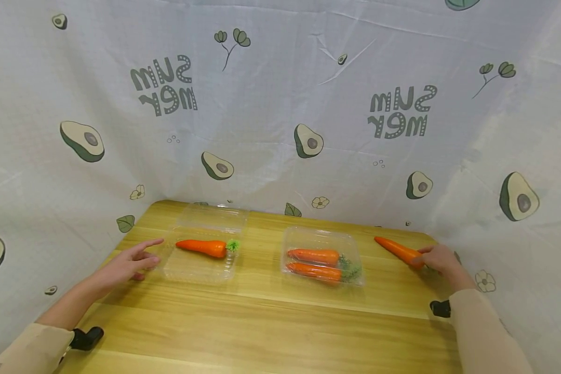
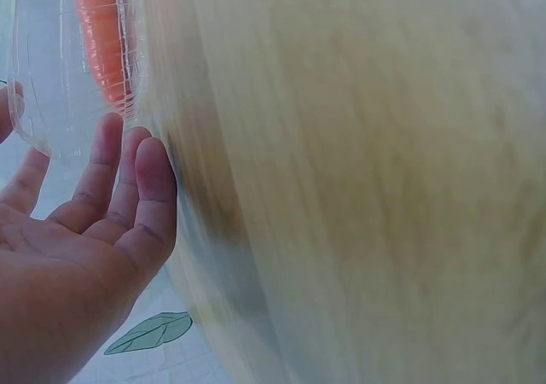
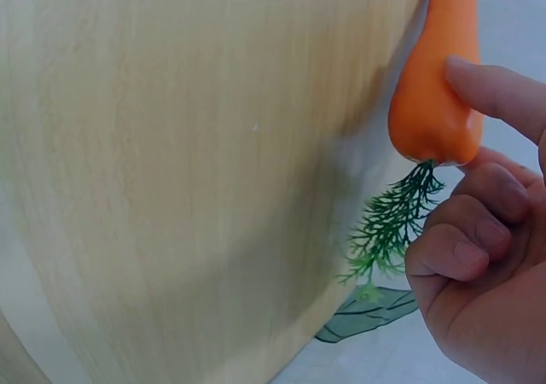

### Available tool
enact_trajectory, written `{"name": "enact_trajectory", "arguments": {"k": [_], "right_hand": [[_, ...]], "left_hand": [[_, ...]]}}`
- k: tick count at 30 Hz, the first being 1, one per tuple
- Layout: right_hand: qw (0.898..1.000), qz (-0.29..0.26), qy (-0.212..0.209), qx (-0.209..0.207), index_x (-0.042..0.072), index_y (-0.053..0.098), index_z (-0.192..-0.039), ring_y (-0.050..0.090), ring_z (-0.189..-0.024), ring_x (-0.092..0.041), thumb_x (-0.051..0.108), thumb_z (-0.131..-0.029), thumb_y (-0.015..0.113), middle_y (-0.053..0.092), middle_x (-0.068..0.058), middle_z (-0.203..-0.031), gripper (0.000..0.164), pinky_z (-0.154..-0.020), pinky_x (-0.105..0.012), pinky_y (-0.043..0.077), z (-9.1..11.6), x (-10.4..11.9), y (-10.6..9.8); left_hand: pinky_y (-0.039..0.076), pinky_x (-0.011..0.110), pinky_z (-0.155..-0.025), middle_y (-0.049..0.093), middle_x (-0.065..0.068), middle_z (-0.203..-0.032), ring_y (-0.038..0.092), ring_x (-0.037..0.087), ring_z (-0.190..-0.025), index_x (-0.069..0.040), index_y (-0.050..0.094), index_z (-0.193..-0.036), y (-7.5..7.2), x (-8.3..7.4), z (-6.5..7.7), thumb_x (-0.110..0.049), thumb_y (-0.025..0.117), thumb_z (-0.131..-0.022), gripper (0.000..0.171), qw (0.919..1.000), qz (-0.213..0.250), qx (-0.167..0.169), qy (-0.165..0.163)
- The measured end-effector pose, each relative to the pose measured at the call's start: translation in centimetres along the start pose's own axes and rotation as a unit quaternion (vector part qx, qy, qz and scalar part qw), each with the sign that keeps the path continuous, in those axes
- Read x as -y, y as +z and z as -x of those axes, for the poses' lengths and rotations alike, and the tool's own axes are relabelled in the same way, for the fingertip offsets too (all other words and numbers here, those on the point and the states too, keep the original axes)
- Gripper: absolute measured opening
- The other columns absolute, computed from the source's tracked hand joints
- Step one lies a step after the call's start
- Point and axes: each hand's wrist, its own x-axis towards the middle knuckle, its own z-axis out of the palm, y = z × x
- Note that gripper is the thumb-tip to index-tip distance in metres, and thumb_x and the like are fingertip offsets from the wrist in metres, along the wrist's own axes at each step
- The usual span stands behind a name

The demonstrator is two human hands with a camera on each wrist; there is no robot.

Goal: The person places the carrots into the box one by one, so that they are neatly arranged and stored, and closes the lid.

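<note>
At the right end of the table my right hand [image 1: 441,259] pinches an orange carrot [image 1: 399,251] near its thick top, thumb on one side and index finger behind. Its feathery green leaves [image 3: 395,220] hang past the curled lower fingers in the right wrist view. My left hand [image 1: 130,264], fingers loosely extended, is at the left edge of an opened clear plastic clamshell box [image 1: 194,269]. One carrot [image 1: 202,247] with a short bright green tuft lies in that box, its tip toward the hand. In the left wrist view the fingertips [image 2: 156,158] are right at the box's rim.
A second clear plastic box [image 1: 320,235] in the middle holds two carrots [image 1: 313,270] with green leaves. White patterned cloth [image 1: 262,104] rises behind and at both sides of the wooden table [image 1: 252,327]. The opened box's lid [image 1: 212,217] lies toward the back.
</note>
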Motion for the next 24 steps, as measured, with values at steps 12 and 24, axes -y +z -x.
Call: {"name": "enact_trajectory", "arguments": {"k": [12,24], "right_hand": [[1.0,0.01,-0.013,0.008,-0.018,0.051,-0.133,0.053,-0.093,-0.036,0.031,-0.089,0.071,0.06,-0.033,-0.113,0.068,-0.077,-0.039,0.047,-0.2,0.4,-0.4],[0.999,-0.002,-0.033,0.014,-0.016,0.051,-0.135,0.05,-0.09,-0.032,0.033,-0.09,0.069,0.057,-0.034,-0.119,0.069,-0.068,-0.034,0.041,0.1,1.3,-0.9]], "left_hand": [[0.052,0.039,-0.08,0.056,0.028,-0.135,0.056,0.03,-0.114,-0.009,0.023,-0.161,0.0,0.0,0.1,-0.028,0.055,-0.105,0.068,1.0,0.001,0.001,-0.003],[0.052,0.039,-0.081,0.055,0.028,-0.136,0.056,0.03,-0.115,-0.009,0.022,-0.161,0.0,0.3,0.0,-0.027,0.055,-0.105,0.068,1.0,0.002,0.001,0.0]]}}
